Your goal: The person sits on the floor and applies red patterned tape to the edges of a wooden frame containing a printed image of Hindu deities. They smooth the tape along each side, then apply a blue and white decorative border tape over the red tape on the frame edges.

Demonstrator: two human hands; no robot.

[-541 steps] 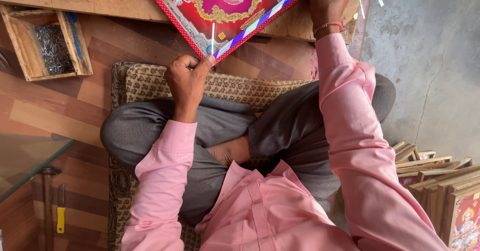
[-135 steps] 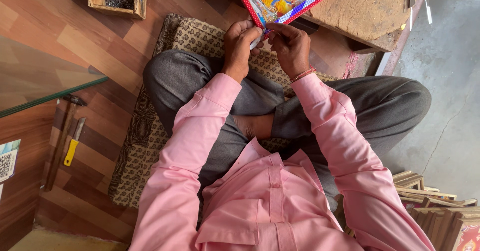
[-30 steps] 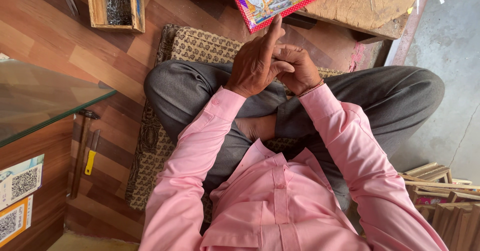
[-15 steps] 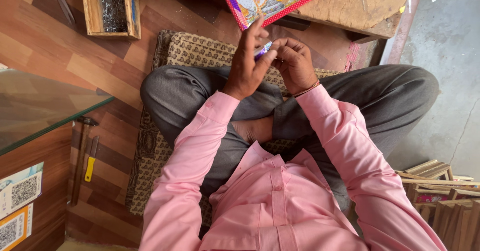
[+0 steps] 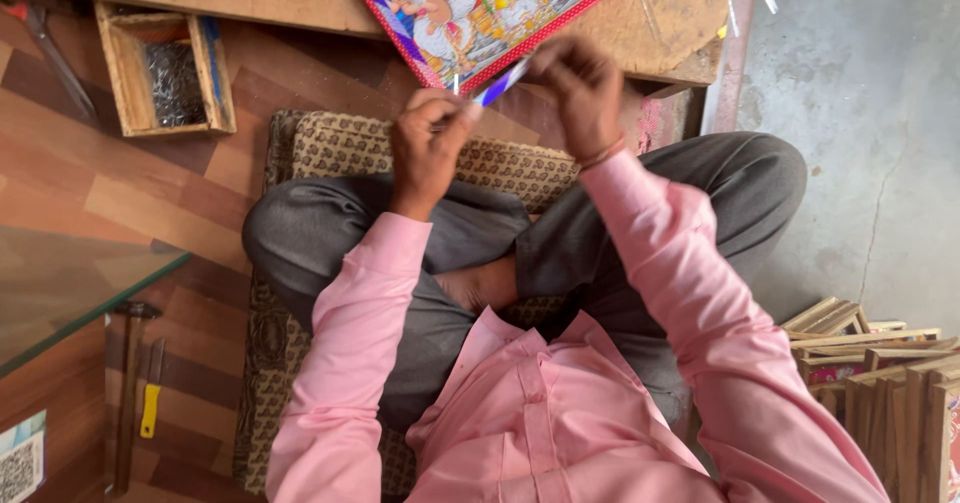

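I sit cross-legged on a patterned cushion (image 5: 340, 148), in a pink shirt and grey trousers. My left hand (image 5: 425, 143) and my right hand (image 5: 575, 88) are raised in front of me, and both pinch a thin blue-and-white strip (image 5: 498, 85) stretched between their fingertips. The right hand is blurred. Just beyond the hands lies a colourful picture with a red patterned border (image 5: 480, 8), flat on a low wooden board (image 5: 660, 13).
A small wooden box of nails (image 5: 168, 78) sits on the wood floor at upper left. A glass sheet (image 5: 60, 293), a hammer (image 5: 130, 383) and a yellow-handled tool (image 5: 150, 408) lie at left. Stacked wooden frames (image 5: 880, 383) stand at lower right, on the grey concrete floor.
Both hands have moved apart and up toward the picture, and the strip is now stretched out between them. The view has shifted to show more of the board.
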